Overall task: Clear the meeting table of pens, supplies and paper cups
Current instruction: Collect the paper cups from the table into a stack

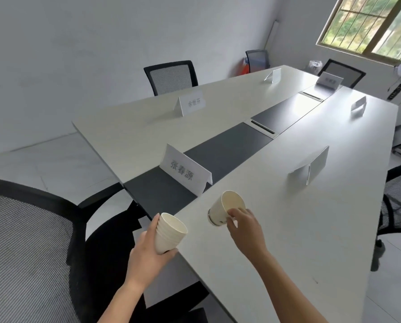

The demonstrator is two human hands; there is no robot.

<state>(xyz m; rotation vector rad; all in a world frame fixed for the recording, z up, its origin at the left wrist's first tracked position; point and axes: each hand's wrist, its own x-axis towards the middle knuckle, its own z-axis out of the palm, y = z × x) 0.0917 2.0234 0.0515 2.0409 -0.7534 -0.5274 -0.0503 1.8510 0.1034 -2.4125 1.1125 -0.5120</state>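
Now the right hand [242, 223] is pinching a tilted paper cup [227, 208] above the table's [311, 229] near edge, seemingly for nesting, while the left hand [148, 250] is gripping a stack of cups [169, 233] just off that edge, mouth up to receive it.

Just one cam here, a wide-angle worn on the head, looking forward and down from the near end of the table [299, 229]. It faces along the tabletop toward the window [369, 26] in the far right corner, with the horizon tilted. The left hand [146, 250] and right hand [244, 227] are close up at the bottom.
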